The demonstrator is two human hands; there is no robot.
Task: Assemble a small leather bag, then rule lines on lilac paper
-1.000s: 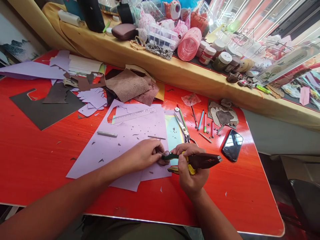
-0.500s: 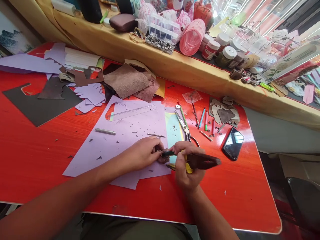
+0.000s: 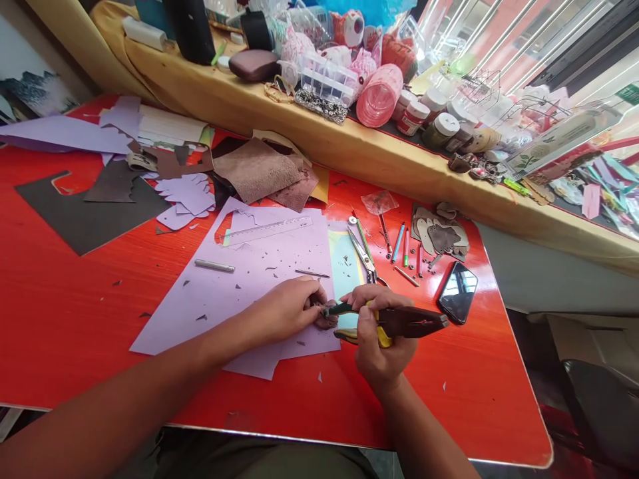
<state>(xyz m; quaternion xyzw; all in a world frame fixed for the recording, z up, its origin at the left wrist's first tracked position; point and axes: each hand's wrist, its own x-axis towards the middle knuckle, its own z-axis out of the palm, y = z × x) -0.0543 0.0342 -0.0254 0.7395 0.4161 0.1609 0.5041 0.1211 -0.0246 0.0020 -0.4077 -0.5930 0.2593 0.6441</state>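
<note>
Closed around the middle of a pair of pliers (image 3: pixel 409 322) is my right hand (image 3: pixel 382 332). Their dark jaws point right, and their green, black and yellow handles (image 3: pixel 344 334) point left. My left hand (image 3: pixel 294 306) pinches a small brown leather piece (image 3: pixel 327 319) over the purple paper (image 3: pixel 269 266). The end of one plier handle meets this piece at my left fingertips; the exact contact is partly hidden. Just behind the hands lie a thin metal rod (image 3: pixel 312 273) and scissors (image 3: pixel 363 256). A thicker metal rod (image 3: pixel 214 265) rests further left on the paper.
A clear ruler (image 3: pixel 269 231) lies on the paper among dark scraps. Brown leather sheets (image 3: pixel 257 166) and dark card (image 3: pixel 90 219) are at the back left. Pens (image 3: pixel 398 241), leather cut-outs (image 3: pixel 444 233) and a phone (image 3: pixel 458 293) sit to the right. A crowded shelf (image 3: pixel 299 126) runs behind.
My right hand and the pliers have shifted slightly right in view, while the left hand keeps its pinch. The whole scene has moved a little as the head turned.
</note>
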